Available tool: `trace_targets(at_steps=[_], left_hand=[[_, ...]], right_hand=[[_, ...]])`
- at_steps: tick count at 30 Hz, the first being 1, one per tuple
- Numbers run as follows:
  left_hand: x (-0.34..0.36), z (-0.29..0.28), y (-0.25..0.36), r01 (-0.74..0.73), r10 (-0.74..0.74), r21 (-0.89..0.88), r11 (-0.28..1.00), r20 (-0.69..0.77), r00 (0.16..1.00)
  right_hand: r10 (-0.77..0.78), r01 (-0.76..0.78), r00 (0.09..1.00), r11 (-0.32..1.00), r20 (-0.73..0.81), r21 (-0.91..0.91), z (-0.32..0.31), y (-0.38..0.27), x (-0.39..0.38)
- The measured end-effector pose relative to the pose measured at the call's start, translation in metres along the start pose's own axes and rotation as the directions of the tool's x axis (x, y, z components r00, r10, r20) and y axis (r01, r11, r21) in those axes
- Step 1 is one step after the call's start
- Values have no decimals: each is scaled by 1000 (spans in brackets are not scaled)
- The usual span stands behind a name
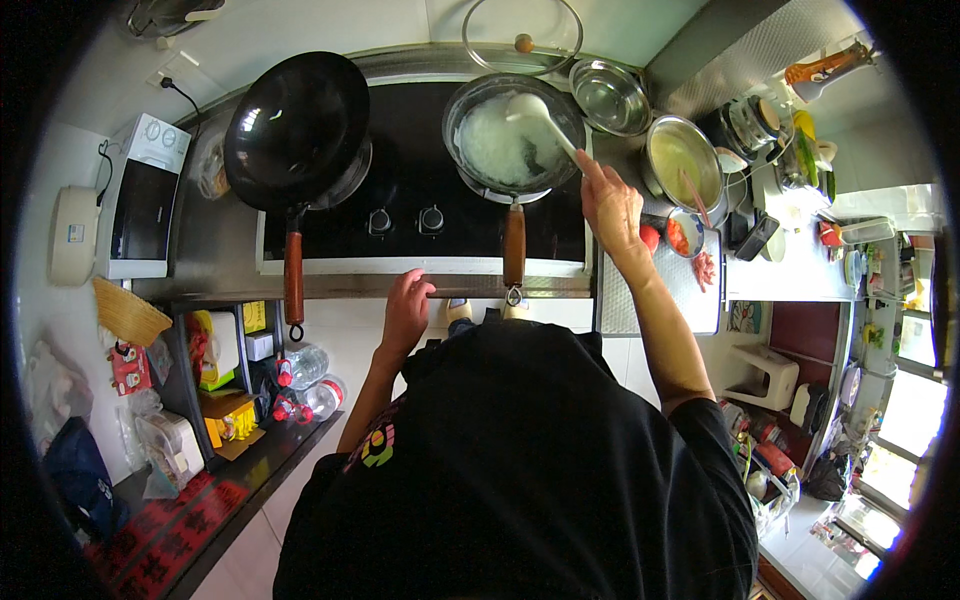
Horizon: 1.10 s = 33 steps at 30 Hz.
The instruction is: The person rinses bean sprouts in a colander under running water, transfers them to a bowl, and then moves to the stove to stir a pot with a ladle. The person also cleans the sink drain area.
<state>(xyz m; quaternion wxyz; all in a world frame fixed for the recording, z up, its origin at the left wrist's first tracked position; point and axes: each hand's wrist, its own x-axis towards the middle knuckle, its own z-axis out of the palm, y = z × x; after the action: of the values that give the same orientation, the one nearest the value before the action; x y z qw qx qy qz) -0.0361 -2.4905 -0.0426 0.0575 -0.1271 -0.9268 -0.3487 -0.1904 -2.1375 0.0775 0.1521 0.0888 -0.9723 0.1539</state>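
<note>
Fingers of the right hand pinch a white ladle in the rice pan — empty wok beside.

Black stovetop set in the counter: empty dark wok at left edge, pan of white rice toward right edge, steel bowls beyond it.

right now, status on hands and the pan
Right hand on white ladle in the pan of white food. Left hand resting on stove's front edge. Empty wok on left burner, clear of pan.
</note>
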Motion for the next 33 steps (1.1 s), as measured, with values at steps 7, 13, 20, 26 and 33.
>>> trace_targets(at_steps=[7, 13, 20, 26, 33], left_hand=[[-12, 4, 0, -26, 24, 41, 999, 54, 998], [-8, 6, 5, 2, -2, 0, 1000, 30, 1000], [-12, 12, 3, -17, 15, 35, 999, 42, 999], [-7, 15, 6, 0, 1, -6, 1000, 59, 998], [-2, 8, 4, 16, -15, -41, 999, 33, 999]], right_hand=[[-29, 27, 999, 998, 22, 59, 25, -9, 16], [-69, 82, 981, 995, 182, -65, 23, -10, 5], [-6, 14, 988, 999, 154, -50, -13, -7, -1], [-52, 62, 983, 997, 175, -55, 26, -33, 21], [-2, 36, 966, 992, 259, -123, -6, -23, -13]])
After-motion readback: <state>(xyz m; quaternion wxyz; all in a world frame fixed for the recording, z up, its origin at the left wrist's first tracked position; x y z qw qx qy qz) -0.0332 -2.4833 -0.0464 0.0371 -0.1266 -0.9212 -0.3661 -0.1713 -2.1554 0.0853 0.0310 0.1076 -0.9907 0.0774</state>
